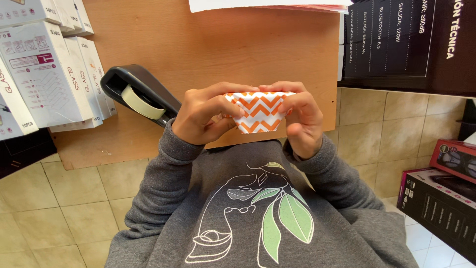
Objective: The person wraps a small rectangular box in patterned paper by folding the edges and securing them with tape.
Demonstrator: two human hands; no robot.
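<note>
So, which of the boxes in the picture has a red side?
The box at the right edge, on top of the black box on the floor. The boxes on the table at the left are white, and the large box is black.

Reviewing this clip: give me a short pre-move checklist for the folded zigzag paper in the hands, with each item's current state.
1. Both hands on the paper: ok. The left hand and right hand pinch the orange-and-white zigzag paper from either side.
2. Paper held off the table: ok, it sits above the wooden table edge, near the chest.
3. Top fold edges aligned: cannot tell, fingers cover both corners.
4. Tape dispenser within easy reach: ok, it lies just beside the left hand.
5. Tape end free to pull: cannot tell.
6. Stacked white boxes apart from the hands: ok.
</note>
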